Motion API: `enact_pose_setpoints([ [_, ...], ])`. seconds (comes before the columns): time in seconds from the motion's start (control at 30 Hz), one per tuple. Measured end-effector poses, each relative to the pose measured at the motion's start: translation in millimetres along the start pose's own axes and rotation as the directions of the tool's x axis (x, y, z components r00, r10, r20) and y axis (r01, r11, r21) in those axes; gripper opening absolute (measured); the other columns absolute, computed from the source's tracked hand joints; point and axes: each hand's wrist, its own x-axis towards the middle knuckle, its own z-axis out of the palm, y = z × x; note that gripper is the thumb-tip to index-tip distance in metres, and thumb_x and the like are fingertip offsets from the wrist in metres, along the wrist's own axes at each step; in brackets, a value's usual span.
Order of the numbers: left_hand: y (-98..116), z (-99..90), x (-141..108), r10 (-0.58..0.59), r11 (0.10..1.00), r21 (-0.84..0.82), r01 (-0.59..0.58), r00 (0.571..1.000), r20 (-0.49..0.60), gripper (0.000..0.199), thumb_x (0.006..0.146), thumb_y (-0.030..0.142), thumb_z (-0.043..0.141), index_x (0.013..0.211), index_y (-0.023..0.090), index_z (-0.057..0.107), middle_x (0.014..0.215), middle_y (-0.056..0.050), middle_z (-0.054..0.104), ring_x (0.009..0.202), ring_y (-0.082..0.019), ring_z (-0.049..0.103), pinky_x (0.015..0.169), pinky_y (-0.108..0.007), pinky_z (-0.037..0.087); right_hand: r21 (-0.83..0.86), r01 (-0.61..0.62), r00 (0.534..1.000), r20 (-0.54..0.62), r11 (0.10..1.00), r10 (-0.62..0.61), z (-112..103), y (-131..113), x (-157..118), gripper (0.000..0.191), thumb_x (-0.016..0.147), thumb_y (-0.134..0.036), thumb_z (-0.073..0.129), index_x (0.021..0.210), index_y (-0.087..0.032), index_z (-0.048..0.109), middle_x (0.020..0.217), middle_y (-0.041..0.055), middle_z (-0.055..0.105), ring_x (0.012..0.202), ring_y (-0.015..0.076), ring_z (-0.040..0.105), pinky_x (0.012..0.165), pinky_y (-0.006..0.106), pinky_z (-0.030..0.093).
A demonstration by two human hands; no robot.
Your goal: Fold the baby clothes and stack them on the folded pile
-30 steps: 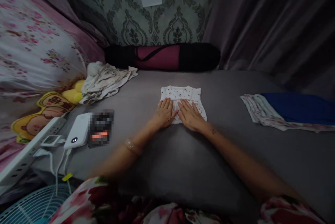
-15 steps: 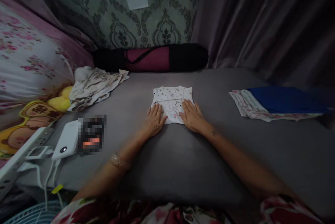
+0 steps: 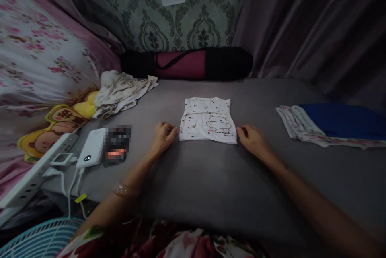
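A small white baby shirt [image 3: 208, 123] lies folded flat on the grey sheet. It carries little dots on its upper fold and a line-drawn bear with lettering on its lower right. Just off its left edge, my left hand [image 3: 163, 136] rests on the bed with curled fingers and nothing visible in them. My right hand [image 3: 252, 140] is beside the lower right corner, fingers likewise curled in, with a narrow gap to the cloth.
Folded clothes [image 3: 297, 125] under a blue cloth [image 3: 340, 119] lie at right. Crumpled clothes [image 3: 123, 93], a white power bank [image 3: 92, 147], a blurred-out dark object [image 3: 117, 145] and a power strip [image 3: 39, 173] are at left. A black-and-maroon bag [image 3: 183, 64] lines the wall.
Both hands have lifted off the shirt and moved apart to its two sides, their fingers going from flat to curled. The bear print is now uncovered. The view has shifted slightly.
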Motion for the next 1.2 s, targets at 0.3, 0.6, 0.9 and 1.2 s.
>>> enact_pose_setpoints([
  [0.3, 10, 16.1, -9, -0.047, 0.996, 0.076, 0.040, 0.995, 0.091, 0.025, 0.078, 0.039, 0.063, 0.075, 0.016, 0.071, 0.094, -0.011, 0.060, 0.098, -0.026, 0.055, 0.091, -0.039, 0.045, -0.050, -0.076, 0.987, 0.138, 0.996, 0.082, -1, -21, -16, 0.025, 0.087, -0.043, 0.051, 0.078, -0.021, 0.060, 0.080, 0.0062, 0.067, 0.068, 0.0182, 0.059, 0.058, 0.029, 0.036],
  [0.6, 28, 4.9, -10, -0.133, 0.988, -0.056, 0.146, 0.973, 0.189, 0.025, 0.080, 0.040, 0.057, 0.074, 0.018, 0.066, 0.068, -0.003, 0.062, 0.070, -0.018, 0.059, 0.065, -0.028, 0.044, 0.032, -0.120, 0.988, 0.103, 0.992, 0.116, -6, -31, -18, 0.016, 0.086, -0.033, 0.051, 0.081, -0.021, 0.061, 0.073, 0.0039, 0.067, 0.064, 0.0168, 0.058, 0.057, 0.027, 0.035],
  [0.9, 28, 3.5, -12, -0.020, 0.944, -0.323, 0.071, 0.987, 0.157, 0.032, 0.085, 0.039, 0.049, 0.107, 0.018, 0.060, 0.068, 0.002, 0.063, 0.061, -0.013, 0.055, 0.060, -0.024, 0.041, 0.380, 0.056, 0.983, 0.141, 0.923, -0.118, -11, -25, -19, 0.030, 0.091, -0.038, 0.043, 0.104, -0.022, 0.065, 0.085, 0.0021, 0.070, 0.071, 0.0160, 0.061, 0.065, 0.027, 0.044],
  [1.2, 14, 3.1, -11, 0.185, 0.970, -0.185, -0.157, 0.971, 0.149, 0.040, 0.075, 0.025, 0.059, 0.114, 0.019, 0.061, 0.087, -0.002, 0.060, 0.077, -0.015, 0.055, 0.073, -0.027, 0.047, 0.227, 0.298, 0.930, 0.152, 0.927, -0.335, -19, -7, -20, 0.035, 0.084, -0.017, 0.048, 0.117, -0.020, 0.060, 0.095, 0.0058, 0.062, 0.075, 0.0159, 0.057, 0.073, 0.028, 0.047],
])
